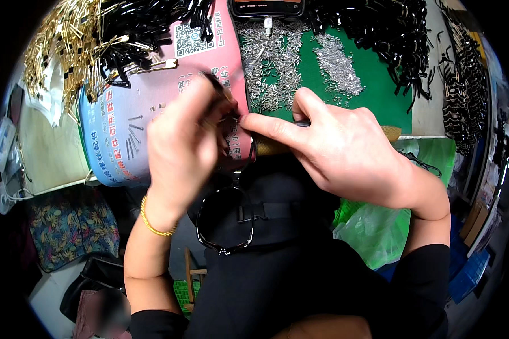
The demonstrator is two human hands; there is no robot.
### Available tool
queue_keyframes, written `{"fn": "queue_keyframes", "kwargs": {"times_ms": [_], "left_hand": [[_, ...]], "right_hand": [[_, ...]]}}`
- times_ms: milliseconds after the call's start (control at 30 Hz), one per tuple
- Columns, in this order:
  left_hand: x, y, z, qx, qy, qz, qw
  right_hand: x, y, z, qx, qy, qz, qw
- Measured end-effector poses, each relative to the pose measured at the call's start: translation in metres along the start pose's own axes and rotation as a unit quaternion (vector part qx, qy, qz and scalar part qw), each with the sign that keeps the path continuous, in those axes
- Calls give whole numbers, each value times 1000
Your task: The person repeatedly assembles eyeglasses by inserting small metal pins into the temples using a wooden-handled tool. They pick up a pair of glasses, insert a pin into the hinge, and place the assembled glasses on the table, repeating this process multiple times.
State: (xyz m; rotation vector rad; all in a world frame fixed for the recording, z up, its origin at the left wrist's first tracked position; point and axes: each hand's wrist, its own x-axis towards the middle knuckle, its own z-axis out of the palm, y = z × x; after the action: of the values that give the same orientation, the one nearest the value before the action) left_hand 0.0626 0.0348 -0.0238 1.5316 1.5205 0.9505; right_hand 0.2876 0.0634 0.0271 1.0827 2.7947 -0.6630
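Observation:
My left hand (184,138), a gold bracelet on its wrist, is raised over the pink and blue printed sheet (113,107). Its fingers curl round a dark item blurred by motion, too smeared to name. Close against those fingertips is the straight index finger of my right hand (339,147), its thumb bent and a bit of something dark showing under it. A black eyeglass frame (225,248) hangs below the meeting fingers, in front of my dark clothing. Its upper end runs up to the fingertips, where the grip is partly hidden. Several small metal pins (132,141) lie on the sheet.
Piles of silver screws (271,73) and smaller silver pieces (338,65) cover parts of the green mat (384,107). Gold temples (56,45), black temples (390,34) and dark frame parts (464,96) are heaped around. A phone (266,7) with a white cable stands behind; a green bag (379,231) hangs right.

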Motion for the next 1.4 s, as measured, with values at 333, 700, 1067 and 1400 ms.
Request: {"fn": "queue_keyframes", "kwargs": {"times_ms": [333, 700, 1067, 1400], "left_hand": [[-6, 1, 8, -96, 14, -23, 995], [-5, -2, 7, -125, 5, -42, 991], [-4, -2, 9, -117, 3, -39, 992], [48, -17, 8, -104, 198, 104, 969]], "right_hand": [[5, 1, 6, -4, 36, 0, 999], [8, 2, 16, -167, 145, -58, 974], [19, 8, 22, -181, 152, -51, 970], [-32, 17, -6, -64, 96, 98, 988]]}}
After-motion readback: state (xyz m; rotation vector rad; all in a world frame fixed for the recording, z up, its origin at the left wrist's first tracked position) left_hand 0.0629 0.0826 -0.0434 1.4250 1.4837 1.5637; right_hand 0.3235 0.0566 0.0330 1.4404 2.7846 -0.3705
